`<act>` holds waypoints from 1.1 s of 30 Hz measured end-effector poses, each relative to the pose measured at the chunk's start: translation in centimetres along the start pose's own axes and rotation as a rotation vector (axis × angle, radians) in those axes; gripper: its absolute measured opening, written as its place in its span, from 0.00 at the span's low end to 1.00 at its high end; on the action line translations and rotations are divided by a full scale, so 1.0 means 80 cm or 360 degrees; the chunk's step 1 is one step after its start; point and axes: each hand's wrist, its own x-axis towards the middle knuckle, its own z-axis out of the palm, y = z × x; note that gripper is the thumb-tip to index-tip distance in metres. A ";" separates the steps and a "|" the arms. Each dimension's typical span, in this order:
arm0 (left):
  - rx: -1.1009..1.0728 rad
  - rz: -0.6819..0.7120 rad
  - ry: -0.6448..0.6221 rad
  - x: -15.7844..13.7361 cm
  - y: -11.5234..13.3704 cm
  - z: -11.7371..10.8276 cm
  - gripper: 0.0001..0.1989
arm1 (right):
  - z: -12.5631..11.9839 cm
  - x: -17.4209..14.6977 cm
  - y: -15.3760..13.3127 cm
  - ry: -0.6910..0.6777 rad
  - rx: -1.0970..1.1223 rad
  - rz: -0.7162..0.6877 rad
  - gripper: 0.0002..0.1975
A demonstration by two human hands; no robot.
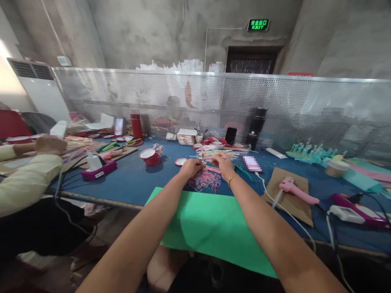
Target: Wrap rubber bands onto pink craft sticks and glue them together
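Observation:
My left hand [192, 167] is closed in a pinch on a thin, light-coloured stick [203, 155] that stands upright from its fingertips. Just to the right, my right hand [224, 165] has its fingers pressed together; whatever is between them is too small to tell. Below both hands lies a tangled pile of pink, purple and blue strings [205, 182]. Several pale sticks [235, 154] are spread behind the hands. A green sheet [210, 228] hangs over the table's front edge under my forearms.
On the right are green-handled pliers [248, 174], a phone [252, 163] with a cable, and a pink glue gun [297, 192] on cardboard [276, 179]. Stacked red-rimmed discs [149, 157] stand left. A co-worker's arm [33, 175] is at far left. Bottles stand behind.

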 end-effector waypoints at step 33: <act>-0.0044 0.0013 -0.0029 -0.002 0.002 -0.001 0.23 | -0.006 0.003 0.002 0.0080 -0.0049 -0.0048 0.06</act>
